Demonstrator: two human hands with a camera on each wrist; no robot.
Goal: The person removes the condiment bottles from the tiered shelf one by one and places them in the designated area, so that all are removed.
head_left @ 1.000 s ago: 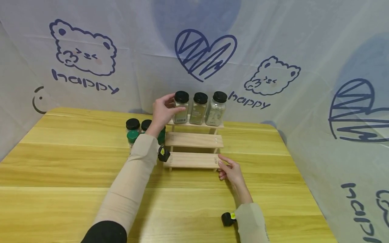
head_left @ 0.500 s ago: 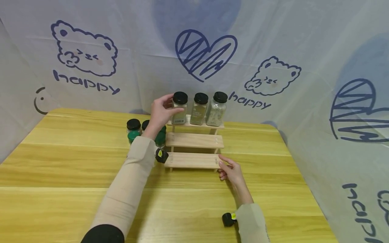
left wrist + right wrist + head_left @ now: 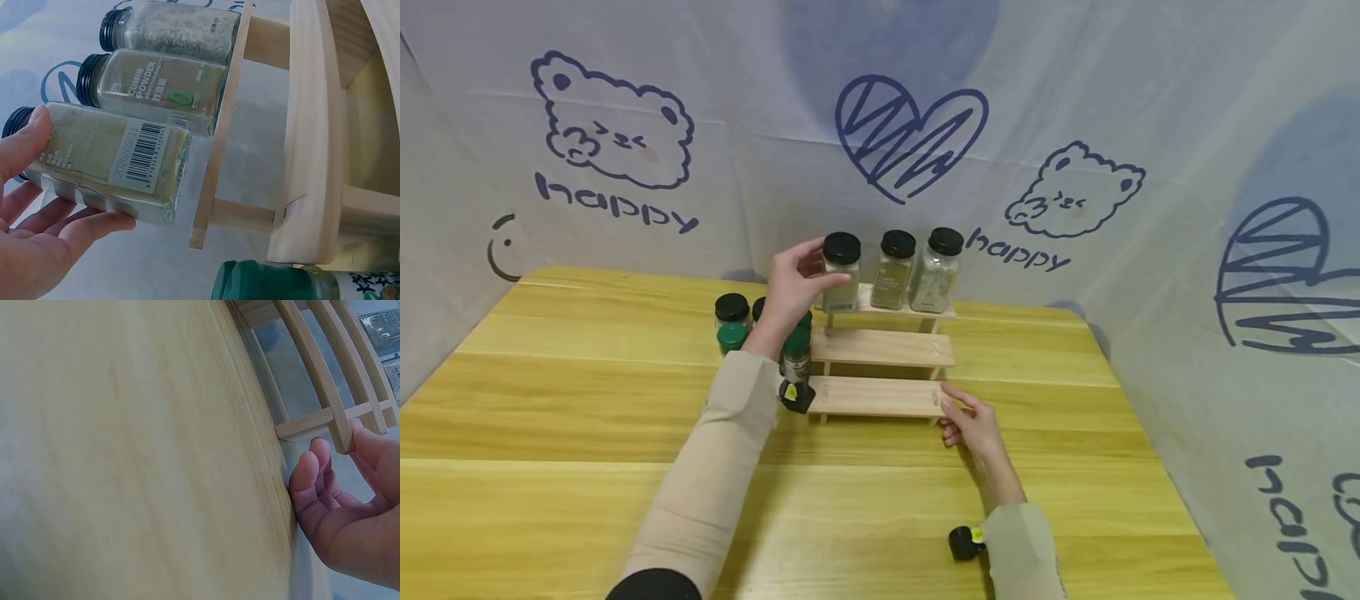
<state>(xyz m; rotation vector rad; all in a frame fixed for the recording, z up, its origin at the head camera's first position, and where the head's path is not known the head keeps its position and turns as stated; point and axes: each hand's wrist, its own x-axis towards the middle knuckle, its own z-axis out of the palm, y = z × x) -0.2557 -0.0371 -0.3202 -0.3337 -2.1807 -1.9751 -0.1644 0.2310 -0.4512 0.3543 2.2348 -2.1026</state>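
My left hand (image 3: 790, 287) grips a square glass spice jar (image 3: 94, 156) with a black lid, thumb on one face and fingers around the other side. The left wrist view shows a barcode label and yellowish powder; a gap separates the jar's base from the top shelf. On that shelf stand a cumin powder jar (image 3: 891, 279) and a jar of pale green flakes (image 3: 935, 283). The wooden three-tier rack (image 3: 880, 346) has bare middle and bottom tiers. My right hand (image 3: 973, 425) holds the right end of the bottom tier, thumb and fingers at its edge.
Left of the rack, several jars stand on the wooden table (image 3: 587, 400), among them a black-lidded jar (image 3: 732, 308) and a green-capped jar (image 3: 796, 350), partly hidden by my left arm. A printed cloth (image 3: 760, 167) hangs close behind the table.
My left hand has shifted the jar left and slightly toward me, widening the gap to the cumin powder jar. My right hand stays at the rack's end.
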